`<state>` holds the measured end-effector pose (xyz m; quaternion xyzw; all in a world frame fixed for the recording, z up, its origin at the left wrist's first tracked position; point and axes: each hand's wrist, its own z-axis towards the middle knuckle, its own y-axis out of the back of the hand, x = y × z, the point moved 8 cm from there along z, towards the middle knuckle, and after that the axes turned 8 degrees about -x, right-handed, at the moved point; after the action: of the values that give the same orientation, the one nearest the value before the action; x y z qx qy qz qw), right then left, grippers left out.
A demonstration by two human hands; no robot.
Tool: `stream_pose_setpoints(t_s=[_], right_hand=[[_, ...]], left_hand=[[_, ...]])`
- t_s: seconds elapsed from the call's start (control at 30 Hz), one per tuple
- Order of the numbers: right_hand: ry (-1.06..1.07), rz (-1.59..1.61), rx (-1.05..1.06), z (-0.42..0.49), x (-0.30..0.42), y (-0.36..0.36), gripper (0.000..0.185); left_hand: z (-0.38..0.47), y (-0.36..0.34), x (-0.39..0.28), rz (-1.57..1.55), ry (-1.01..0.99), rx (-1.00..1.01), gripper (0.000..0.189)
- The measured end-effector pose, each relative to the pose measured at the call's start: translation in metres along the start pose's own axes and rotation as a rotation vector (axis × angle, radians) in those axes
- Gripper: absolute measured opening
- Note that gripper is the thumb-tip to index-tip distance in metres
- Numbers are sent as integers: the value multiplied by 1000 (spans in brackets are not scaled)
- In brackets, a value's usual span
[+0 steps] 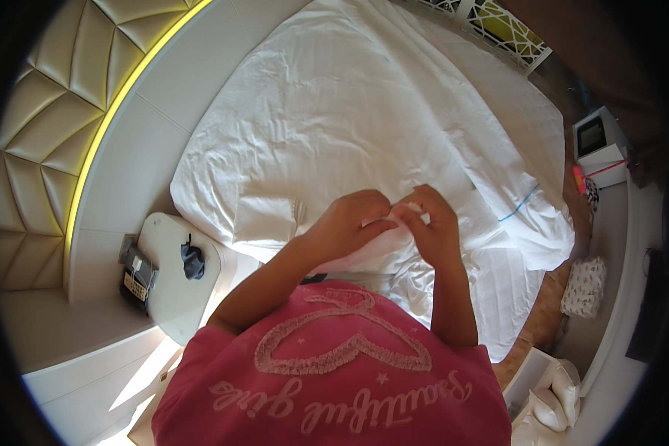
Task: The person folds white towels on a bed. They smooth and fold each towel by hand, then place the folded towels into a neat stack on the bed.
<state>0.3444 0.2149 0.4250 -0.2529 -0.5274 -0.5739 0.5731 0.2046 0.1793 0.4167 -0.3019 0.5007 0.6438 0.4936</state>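
My left hand and my right hand are close together in front of my chest, above the near edge of the bed. Both pinch a piece of thin white cloth between thumb and fingers. It hangs below them, and its full shape is partly hidden by my hands and forearms. A folded white cloth lies on the bed left of my left hand. Under and beyond both hands spreads a wrinkled white duvet. Its right end bears a blue strip. More white bedding is bunched below my right hand.
At left stands a bedside table with a dark cloth item on it; a telephone is beside it. A padded headboard panel rises behind. On the right are a white box-shaped appliance, a patterned bundle and pale cushions.
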Motion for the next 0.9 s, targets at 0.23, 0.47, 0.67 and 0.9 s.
stream_pose_setpoints(t_s=[0.23,0.47,0.67,0.9], right_hand=[[-51,135,-172,1,-1,22,9],[20,230,-378,-13,-13,63,10],[12,237,-410,-21,-16,74,9],[56,331,-543,-23,-14,103,4]], left_hand=[[-19,3,28,81,73,163,29],[-40,17,73,429,137,184,31],[-44,17,93,421,181,254,35],[-63,19,123,538,206,359,45]])
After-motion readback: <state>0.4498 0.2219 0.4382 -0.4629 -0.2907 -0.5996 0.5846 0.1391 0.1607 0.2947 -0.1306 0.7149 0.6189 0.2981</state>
